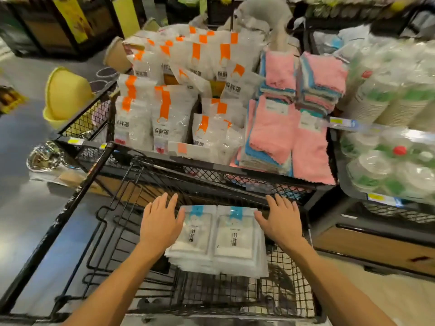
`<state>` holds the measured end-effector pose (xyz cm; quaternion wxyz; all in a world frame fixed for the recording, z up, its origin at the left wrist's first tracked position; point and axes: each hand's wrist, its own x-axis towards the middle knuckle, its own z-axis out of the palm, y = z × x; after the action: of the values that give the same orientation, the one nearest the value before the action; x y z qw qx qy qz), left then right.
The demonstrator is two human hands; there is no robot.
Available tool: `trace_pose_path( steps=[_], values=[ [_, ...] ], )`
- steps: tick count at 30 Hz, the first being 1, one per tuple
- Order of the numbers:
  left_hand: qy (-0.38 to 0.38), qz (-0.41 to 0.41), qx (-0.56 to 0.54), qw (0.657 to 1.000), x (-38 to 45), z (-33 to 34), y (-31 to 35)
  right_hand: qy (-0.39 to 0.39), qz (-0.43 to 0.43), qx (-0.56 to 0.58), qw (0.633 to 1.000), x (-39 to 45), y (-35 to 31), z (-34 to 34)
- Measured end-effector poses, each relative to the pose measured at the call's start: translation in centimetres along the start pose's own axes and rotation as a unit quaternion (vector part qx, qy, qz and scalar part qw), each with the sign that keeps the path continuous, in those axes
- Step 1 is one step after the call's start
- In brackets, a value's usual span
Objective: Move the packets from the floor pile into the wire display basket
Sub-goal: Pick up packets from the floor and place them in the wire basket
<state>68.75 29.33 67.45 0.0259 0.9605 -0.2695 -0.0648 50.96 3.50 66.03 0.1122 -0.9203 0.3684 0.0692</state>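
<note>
Presently, two side-by-side stacks of flat white packets with blue header labels point(216, 241) lie inside the black wire display basket point(282, 295). The left hand point(160, 222) presses the stacks' left edge with straight fingers; the right hand point(277, 222) likewise presses the right edge. Neither hand grips anything.

Two stacks of flat white packets point(217, 241) with blue header tabs and black vertical lettering lay side by side, edges touching, on the mesh floor of the black wire display basket point(282, 300). The stacks sat toward the basket's far end, their blue tabs pointing away, several packets deep and slightly fanned at the near edge.
</note>
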Motion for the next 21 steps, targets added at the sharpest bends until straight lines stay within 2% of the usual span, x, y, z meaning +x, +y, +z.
trace_pose_path(
  steps=[5,12,17,21],
  values=[
    [0.01,0.084,-0.008,0.996,-1.9,-2.7,1.2,0.061,0.03,0.017,0.998,-5.4,0.1,-2.8],
    [-0.005,0.217,-0.003,0.976,-4.3,-4.0,2.4,0.115,0.147,0.039,0.982,-15.6,2.2,-4.7],
    [-0.038,0.314,-0.035,0.948,-7.5,-3.8,6.1,0.151,0.242,0.05,0.957,-24.2,4.5,-4.7],
    [-0.045,0.388,-0.025,0.92,-10.5,-2.9,9.7,0.167,0.337,0.063,0.924,-31.4,7.1,-4.1]
  ],
)
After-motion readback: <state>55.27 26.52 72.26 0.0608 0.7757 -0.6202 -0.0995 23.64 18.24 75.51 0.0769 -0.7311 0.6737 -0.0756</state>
